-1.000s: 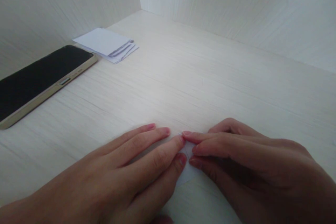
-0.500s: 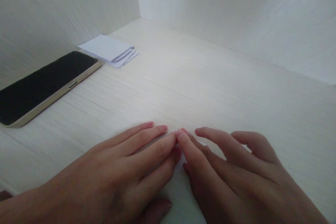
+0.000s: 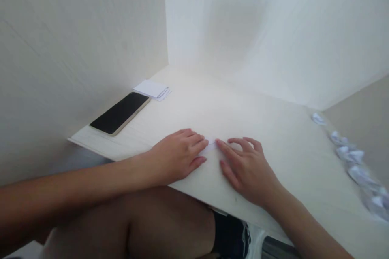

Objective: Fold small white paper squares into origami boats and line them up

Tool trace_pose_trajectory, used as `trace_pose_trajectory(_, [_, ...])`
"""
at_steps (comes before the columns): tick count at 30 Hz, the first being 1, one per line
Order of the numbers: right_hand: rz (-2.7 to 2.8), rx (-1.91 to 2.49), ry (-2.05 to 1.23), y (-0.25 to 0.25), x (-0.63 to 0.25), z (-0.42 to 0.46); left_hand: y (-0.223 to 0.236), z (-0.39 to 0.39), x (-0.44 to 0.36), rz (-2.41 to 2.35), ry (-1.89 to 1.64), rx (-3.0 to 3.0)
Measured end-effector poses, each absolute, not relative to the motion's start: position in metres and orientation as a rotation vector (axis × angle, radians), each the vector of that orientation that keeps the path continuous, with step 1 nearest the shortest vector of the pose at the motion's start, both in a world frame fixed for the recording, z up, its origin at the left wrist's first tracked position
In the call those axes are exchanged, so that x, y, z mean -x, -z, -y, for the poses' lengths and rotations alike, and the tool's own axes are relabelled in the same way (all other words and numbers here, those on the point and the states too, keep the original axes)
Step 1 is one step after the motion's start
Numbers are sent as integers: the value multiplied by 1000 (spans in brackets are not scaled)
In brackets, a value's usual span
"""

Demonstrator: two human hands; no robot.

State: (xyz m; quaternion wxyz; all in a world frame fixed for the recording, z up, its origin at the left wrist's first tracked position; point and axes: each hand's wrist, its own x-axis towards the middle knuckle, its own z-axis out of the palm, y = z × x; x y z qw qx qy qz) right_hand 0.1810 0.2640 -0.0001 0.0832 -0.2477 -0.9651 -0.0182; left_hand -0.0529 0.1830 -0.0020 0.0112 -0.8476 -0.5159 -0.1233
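Observation:
A small piece of white paper [image 3: 212, 144] lies flat on the pale table, partly hidden under my fingers. My left hand [image 3: 179, 156] rests palm down over its left part, fingers stretched out, thumb lying just below. On the other side, my right hand [image 3: 247, 166] touches the paper's right end with its index fingertip. The other fingers of that hand are spread and slightly bent over the table, with the thumb apart. Neither hand grips anything.
A phone [image 3: 120, 113] with a dark screen lies at the left beside the wall. Behind it sits a small stack of white paper sheets [image 3: 151, 88]. Several crumpled or folded white papers [image 3: 349, 154] line the right edge. My legs [image 3: 170, 218] are below the table's front edge.
The view has pulled back and widened, now showing the right edge, the white papers there and my legs. My fingertips, which met at the middle, are now apart with paper visible between them.

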Motion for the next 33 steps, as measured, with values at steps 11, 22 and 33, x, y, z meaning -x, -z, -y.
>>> trace_pose_trajectory(11, [2727,1144,109,0,-150,-225,4,-188,53,1522,237,2663])
trace_pose_trajectory(22, [2509,1442,206,1,-130,-204,-15,-198,48,1766,192,2750])
trace_pose_trajectory(33, [2475,1452,175,4,-133,-201,-51,-250,39,2706,487,2649])
